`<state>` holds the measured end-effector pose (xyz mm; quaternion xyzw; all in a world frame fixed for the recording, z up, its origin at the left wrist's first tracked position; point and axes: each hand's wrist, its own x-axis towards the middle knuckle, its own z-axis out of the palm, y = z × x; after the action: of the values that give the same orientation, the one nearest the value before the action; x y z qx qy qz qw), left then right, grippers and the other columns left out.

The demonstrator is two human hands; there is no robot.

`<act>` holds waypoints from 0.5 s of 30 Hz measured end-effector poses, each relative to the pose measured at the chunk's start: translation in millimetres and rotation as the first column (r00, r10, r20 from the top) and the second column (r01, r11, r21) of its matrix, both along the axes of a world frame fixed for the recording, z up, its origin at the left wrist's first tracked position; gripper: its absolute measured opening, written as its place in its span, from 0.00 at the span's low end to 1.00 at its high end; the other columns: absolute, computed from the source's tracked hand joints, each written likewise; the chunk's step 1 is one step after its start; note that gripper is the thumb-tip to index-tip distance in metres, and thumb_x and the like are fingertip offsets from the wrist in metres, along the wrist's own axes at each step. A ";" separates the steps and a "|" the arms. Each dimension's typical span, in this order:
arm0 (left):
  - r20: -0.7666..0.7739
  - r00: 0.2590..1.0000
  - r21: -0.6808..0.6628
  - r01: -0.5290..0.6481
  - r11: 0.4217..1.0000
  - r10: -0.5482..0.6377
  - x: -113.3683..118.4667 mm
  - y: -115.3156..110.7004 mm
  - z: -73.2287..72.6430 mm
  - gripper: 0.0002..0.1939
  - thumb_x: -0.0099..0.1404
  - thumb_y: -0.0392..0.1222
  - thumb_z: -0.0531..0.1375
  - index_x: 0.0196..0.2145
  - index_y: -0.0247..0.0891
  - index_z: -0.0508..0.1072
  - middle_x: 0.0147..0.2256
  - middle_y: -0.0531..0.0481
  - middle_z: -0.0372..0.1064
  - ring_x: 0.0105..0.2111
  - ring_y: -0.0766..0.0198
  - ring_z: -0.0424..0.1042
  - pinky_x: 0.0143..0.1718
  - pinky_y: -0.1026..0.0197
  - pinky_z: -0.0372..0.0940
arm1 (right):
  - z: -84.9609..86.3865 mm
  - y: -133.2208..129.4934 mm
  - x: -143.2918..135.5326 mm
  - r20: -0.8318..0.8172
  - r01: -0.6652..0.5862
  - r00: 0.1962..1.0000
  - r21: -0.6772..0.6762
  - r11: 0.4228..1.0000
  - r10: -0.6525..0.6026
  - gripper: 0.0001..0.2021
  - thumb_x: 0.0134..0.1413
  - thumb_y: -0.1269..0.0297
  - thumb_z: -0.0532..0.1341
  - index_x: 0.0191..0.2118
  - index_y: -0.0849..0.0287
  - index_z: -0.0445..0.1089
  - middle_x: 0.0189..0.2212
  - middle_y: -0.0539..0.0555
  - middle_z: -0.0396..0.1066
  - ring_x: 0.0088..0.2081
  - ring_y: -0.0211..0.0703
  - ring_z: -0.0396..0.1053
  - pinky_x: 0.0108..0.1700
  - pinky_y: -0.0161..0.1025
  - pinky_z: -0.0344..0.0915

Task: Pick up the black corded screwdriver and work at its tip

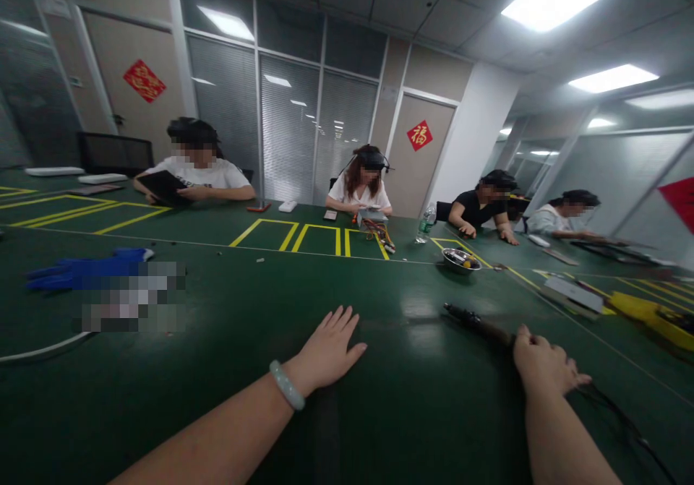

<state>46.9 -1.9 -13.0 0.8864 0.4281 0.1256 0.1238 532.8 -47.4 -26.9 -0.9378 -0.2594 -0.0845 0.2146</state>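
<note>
Left hand (pixel 332 348): lay palm down on the green table (pixel 217 369), arm stretched forward, fingers straight and slightly fanned.
Right hand (pixel 545 363): curled around the rear of the dark corded tool (pixel 477 322).
Tool position: right of the left hand, tip angled left and away.
Counted: one bangle (pixel 287 385), one bottle (pixel 426 225), one metal bowl (pixel 460 264), four co-workers (pixel 363 192).
Door writing: right red sign (pixel 419 135) read "福"; left red sign (pixel 144 81) was too blurred to read.
</note>
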 end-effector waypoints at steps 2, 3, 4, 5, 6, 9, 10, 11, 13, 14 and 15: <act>-0.001 1.000 0.006 -0.003 1.000 0.003 0.5 -0.8 0.2 0.37 0.70 0.65 0.40 0.67 0.38 0.49 0.68 0.44 0.41 0.67 0.49 0.38 0.65 0.44 0.42 | 1.0 4.5 -1.8 -0.017 -0.024 1.000 -0.025 0.999 0.024 0.38 0.59 0.41 0.37 0.56 0.64 0.69 0.57 0.76 0.58 0.58 0.81 0.54 0.53 0.72 0.46; 0.002 1.000 0.015 -0.005 1.000 0.005 0.7 -0.7 -0.6 0.37 0.70 0.64 0.40 0.67 0.38 0.50 0.68 0.44 0.41 0.67 0.49 0.38 0.65 0.44 0.42 | 2.3 6.0 -3.1 -0.026 -0.031 0.999 -0.029 0.999 0.030 0.39 0.59 0.40 0.37 0.56 0.65 0.68 0.57 0.76 0.58 0.58 0.82 0.54 0.52 0.73 0.46; 0.004 1.000 0.023 -0.004 1.000 0.004 0.9 -0.5 -1.8 0.37 0.70 0.64 0.40 0.67 0.38 0.49 0.68 0.44 0.41 0.67 0.49 0.38 0.65 0.44 0.42 | 3.7 7.3 -4.8 -0.032 -0.040 0.999 -0.033 0.999 0.039 0.39 0.59 0.40 0.36 0.56 0.64 0.68 0.57 0.77 0.57 0.58 0.83 0.53 0.52 0.73 0.46; 0.004 1.000 0.030 -0.004 1.000 0.004 1.1 -0.1 -2.9 0.37 0.70 0.64 0.40 0.67 0.38 0.49 0.68 0.44 0.41 0.67 0.49 0.38 0.65 0.44 0.41 | 5.3 8.5 -7.6 -0.035 -0.053 0.998 -0.038 0.998 0.052 0.39 0.59 0.40 0.36 0.56 0.64 0.68 0.57 0.77 0.57 0.58 0.83 0.53 0.52 0.73 0.46; 0.002 1.000 0.036 -0.004 0.999 0.004 1.3 0.3 -3.7 0.37 0.70 0.65 0.40 0.67 0.38 0.49 0.68 0.44 0.40 0.67 0.49 0.37 0.65 0.44 0.41 | 7.0 10.0 -11.7 -0.036 -0.071 0.997 -0.049 0.996 0.070 0.39 0.59 0.40 0.36 0.56 0.63 0.68 0.57 0.76 0.57 0.58 0.81 0.53 0.53 0.73 0.46; 0.009 1.000 0.078 0.007 0.997 -0.008 3.4 0.4 -1.9 0.39 0.69 0.66 0.41 0.68 0.39 0.46 0.68 0.44 0.37 0.68 0.49 0.35 0.66 0.42 0.38 | 12.9 17.5 -36.6 -0.026 -0.179 0.984 -0.107 0.978 0.177 0.38 0.60 0.40 0.36 0.54 0.62 0.69 0.55 0.74 0.60 0.57 0.75 0.57 0.55 0.70 0.46; 0.016 1.000 0.102 0.017 0.995 -0.019 4.7 -0.2 0.4 0.39 0.69 0.66 0.42 0.68 0.40 0.45 0.68 0.45 0.36 0.68 0.49 0.34 0.66 0.42 0.37 | 14.9 20.9 -49.4 -0.013 -0.240 0.971 -0.127 0.962 0.240 0.37 0.61 0.41 0.36 0.54 0.62 0.69 0.53 0.73 0.62 0.56 0.73 0.59 0.55 0.68 0.47; 0.026 0.999 0.130 0.030 0.991 -0.033 6.4 -1.4 3.3 0.38 0.69 0.65 0.42 0.68 0.41 0.44 0.69 0.45 0.36 0.68 0.50 0.33 0.66 0.42 0.36 | 16.5 24.5 -64.4 0.001 -0.307 0.950 -0.143 0.941 0.311 0.36 0.62 0.42 0.36 0.53 0.62 0.69 0.51 0.71 0.63 0.55 0.70 0.61 0.55 0.65 0.50; 0.041 0.996 0.188 0.073 0.979 -0.082 10.6 -5.0 10.2 0.37 0.70 0.63 0.44 0.69 0.42 0.41 0.69 0.47 0.35 0.68 0.51 0.33 0.66 0.43 0.36 | 18.0 31.3 -99.7 0.016 -0.432 0.898 -0.163 0.887 0.440 0.33 0.63 0.44 0.37 0.53 0.60 0.69 0.49 0.67 0.65 0.53 0.64 0.63 0.53 0.59 0.55; 0.045 0.992 0.219 0.102 0.970 -0.115 12.8 -7.2 13.5 0.37 0.70 0.62 0.45 0.69 0.42 0.40 0.69 0.47 0.35 0.68 0.52 0.33 0.66 0.44 0.36 | 17.5 33.9 -119.4 0.024 -0.495 0.862 -0.176 0.851 0.506 0.31 0.64 0.45 0.37 0.54 0.58 0.68 0.48 0.65 0.65 0.51 0.61 0.64 0.52 0.57 0.57; 0.045 0.987 0.249 0.135 0.959 -0.151 15.0 -9.5 16.4 0.38 0.70 0.61 0.47 0.69 0.43 0.39 0.69 0.48 0.34 0.68 0.53 0.32 0.66 0.45 0.36 | 16.1 35.7 -140.1 0.033 -0.560 0.817 -0.188 0.806 0.576 0.30 0.64 0.46 0.38 0.54 0.56 0.67 0.48 0.64 0.64 0.51 0.58 0.64 0.51 0.55 0.58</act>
<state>62.0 -11.4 3.4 0.9190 0.3399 0.1964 0.0356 392.7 -11.7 -10.7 -0.8273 -0.5435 -0.0354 0.1375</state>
